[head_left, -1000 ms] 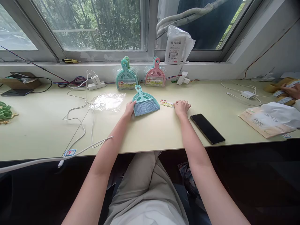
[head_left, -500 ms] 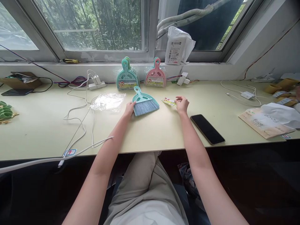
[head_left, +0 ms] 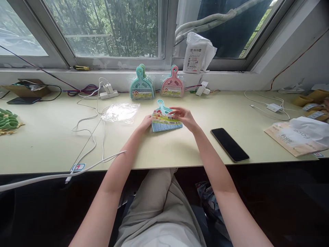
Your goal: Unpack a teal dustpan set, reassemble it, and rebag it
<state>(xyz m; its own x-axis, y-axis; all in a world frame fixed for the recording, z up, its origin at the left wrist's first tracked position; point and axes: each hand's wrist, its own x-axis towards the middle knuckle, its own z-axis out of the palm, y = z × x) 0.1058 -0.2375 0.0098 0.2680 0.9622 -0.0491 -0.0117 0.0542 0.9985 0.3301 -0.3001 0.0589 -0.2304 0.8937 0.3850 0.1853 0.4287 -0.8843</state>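
A mint-green dustpan and brush set (head_left: 167,128) with blue-grey bristles is tilted up above the table, its handle pointing away from me. My left hand (head_left: 146,124) grips its left edge. Across the front of the set lies a printed label card (head_left: 163,117), yellow-green with red pictures, covering the top of the bristles. My right hand (head_left: 184,118) holds the card's right side, fingers stretched over it. Behind them, wrapped green sets (head_left: 142,84) and a wrapped pink set (head_left: 172,84) lean against the wall below the window.
A crumpled clear plastic bag (head_left: 120,112) lies left of my hands, with white cables (head_left: 94,137) farther left. To the right are a black phone (head_left: 229,144) and a tissue pack (head_left: 285,137). A power strip (head_left: 109,94) sits by the wall.
My right hand has brought the label card leftward, from beside the set onto its front. The set has shifted slightly right in my left hand.
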